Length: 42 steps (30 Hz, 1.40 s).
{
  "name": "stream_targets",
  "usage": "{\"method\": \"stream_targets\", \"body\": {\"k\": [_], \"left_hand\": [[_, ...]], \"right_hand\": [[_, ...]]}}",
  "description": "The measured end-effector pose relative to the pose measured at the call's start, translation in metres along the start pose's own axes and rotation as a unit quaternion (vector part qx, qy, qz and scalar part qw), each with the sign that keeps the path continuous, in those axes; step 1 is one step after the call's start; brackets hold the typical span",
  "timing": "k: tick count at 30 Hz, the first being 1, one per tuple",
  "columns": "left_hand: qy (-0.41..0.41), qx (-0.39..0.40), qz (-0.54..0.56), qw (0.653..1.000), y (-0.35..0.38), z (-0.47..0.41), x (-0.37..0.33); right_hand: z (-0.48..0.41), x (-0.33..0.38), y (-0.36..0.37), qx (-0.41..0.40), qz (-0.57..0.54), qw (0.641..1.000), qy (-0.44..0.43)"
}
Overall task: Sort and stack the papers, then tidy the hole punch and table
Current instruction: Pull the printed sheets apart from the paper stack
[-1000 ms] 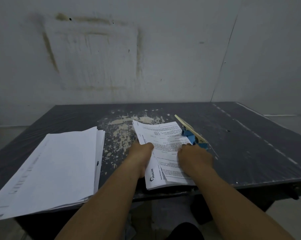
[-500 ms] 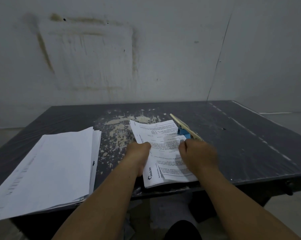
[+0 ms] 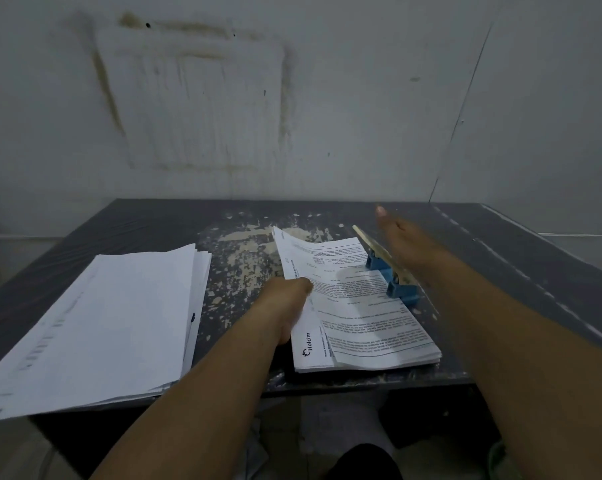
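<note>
The papers (image 3: 361, 317), left of the hole punch (image 3: 393, 275), were grasped at the edge by the left grip (image 3: 285, 296); the right grip (image 3: 406, 240) was found released beside it.

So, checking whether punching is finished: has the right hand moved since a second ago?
Yes. The right hand has left the hole punch and now stretches open above it, toward the table's far edge.
</note>
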<state>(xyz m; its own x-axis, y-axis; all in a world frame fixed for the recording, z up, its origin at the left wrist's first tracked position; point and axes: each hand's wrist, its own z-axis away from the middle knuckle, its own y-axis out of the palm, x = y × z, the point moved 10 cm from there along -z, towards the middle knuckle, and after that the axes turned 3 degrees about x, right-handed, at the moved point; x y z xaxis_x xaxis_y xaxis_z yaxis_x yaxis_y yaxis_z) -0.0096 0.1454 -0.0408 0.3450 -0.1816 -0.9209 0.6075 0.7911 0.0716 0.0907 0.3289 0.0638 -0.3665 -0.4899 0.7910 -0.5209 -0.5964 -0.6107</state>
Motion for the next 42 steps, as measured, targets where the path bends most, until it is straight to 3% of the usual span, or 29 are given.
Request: {"method": "stream_targets", "body": {"k": [5, 23, 32, 42], "left_hand": [[-0.028, 0.033, 0.015, 0.999, 0.0, -0.003, 0.001], [-0.03, 0.042, 0.017, 0.999, 0.001, -0.019, 0.012], [-0.013, 0.031, -0.001, 0.999, 0.0, -0.02, 0.011], [-0.011, 0.032, -0.011, 0.999, 0.001, -0.019, 0.009]], "right_hand": [[-0.012, 0.014, 0.02, 0.062, 0.022, 0.998, -0.011], [-0.039, -0.005, 0.039, 0.093, 0.035, 0.995, 0.006], [-0.051, -0.015, 0.063, 0.085, 0.151, 0.985, -0.02], [-0.053, -0.016, 0.065, 0.068, 0.195, 0.978, -0.016]]}}
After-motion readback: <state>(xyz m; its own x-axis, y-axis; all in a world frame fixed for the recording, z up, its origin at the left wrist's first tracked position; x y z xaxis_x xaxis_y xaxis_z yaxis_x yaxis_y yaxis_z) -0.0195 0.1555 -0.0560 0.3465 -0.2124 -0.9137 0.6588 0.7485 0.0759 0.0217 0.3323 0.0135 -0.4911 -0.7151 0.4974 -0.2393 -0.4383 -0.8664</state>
